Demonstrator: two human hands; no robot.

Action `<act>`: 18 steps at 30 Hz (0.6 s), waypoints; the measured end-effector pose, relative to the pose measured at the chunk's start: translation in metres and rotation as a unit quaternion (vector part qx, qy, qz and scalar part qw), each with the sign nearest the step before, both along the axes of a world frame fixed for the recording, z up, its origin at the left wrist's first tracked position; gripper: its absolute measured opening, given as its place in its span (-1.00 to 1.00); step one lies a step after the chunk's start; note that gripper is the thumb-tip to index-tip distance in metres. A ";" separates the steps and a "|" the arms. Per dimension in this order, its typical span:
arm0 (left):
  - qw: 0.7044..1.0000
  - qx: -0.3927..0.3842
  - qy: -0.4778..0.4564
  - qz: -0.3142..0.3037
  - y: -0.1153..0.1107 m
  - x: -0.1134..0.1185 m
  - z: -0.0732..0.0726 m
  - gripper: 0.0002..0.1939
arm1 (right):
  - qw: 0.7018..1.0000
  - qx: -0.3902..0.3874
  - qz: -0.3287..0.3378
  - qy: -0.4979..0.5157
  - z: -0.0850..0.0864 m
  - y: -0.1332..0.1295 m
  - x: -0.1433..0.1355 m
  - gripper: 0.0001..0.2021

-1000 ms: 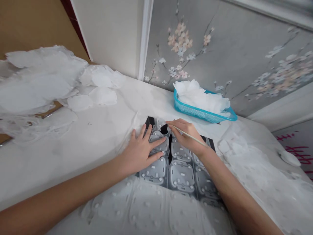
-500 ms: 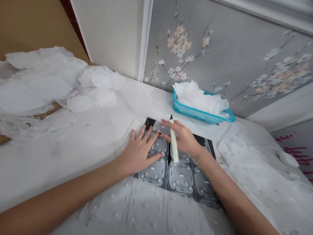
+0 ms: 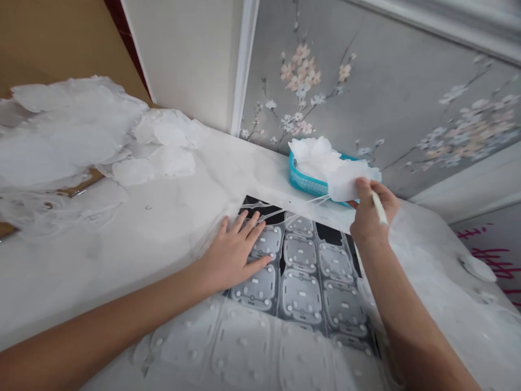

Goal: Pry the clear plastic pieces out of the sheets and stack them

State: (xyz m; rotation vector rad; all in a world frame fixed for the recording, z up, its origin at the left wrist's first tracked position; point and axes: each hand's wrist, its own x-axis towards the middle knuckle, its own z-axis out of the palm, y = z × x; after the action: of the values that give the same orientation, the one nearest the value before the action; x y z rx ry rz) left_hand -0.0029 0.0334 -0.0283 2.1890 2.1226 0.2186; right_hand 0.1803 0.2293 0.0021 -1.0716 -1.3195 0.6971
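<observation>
A translucent sheet with rounded-square shapes (image 3: 302, 296) lies partly over a black board (image 3: 329, 234). On its upper left part rests my left hand (image 3: 234, 250), palm down with the fingers spread. My right hand (image 3: 373, 209) pinches a thin translucent piece (image 3: 345, 180) at the front of the blue basket (image 3: 307, 183). A pale stick-like tool (image 3: 379, 208) is also in my right hand. Thin clear strands stretch from near my left fingertips toward the piece. Similar white pieces (image 3: 315, 153) fill the basket.
A large heap of translucent pieces (image 3: 73, 130) covers the left of the white table (image 3: 179, 201). More clear sheeting (image 3: 443, 304) lies at the right, beside a white rounded object (image 3: 478, 267). A flower-patterned panel (image 3: 366, 81) stands behind the basket.
My right hand has moved right and slightly up from the sheet to the basket, with the thin piece and tool. A black gap now shows at the sheet's top left. My left hand stays put.
</observation>
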 end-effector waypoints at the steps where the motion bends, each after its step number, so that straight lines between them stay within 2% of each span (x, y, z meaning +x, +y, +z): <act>1: 1.000 0.004 0.001 -0.001 0.000 0.000 -0.001 -0.28 | 1.000 0.006 -0.011 0.002 0.005 0.002 0.001 -0.69; 9: 1.000 0.012 0.012 -0.008 -0.001 0.002 0.000 -0.33 | 0.984 -0.026 -0.132 0.119 0.038 -0.006 -0.006 -0.88; 14: 0.999 0.034 0.005 -0.024 -0.002 0.003 -0.003 -0.37 | 0.967 -0.042 -0.150 0.202 0.054 -0.001 0.003 -0.88; 18: 0.998 0.042 -0.009 -0.041 -0.004 0.004 -0.004 -0.40 | 0.967 -0.028 -0.154 0.200 0.062 0.008 0.021 -0.81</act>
State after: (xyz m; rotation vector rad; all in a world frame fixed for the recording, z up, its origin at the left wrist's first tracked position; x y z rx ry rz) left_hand 0.0010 0.0299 -0.0328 2.3057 2.0437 0.3258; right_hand 0.2009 0.2372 0.0644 -1.0840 -0.7707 0.6749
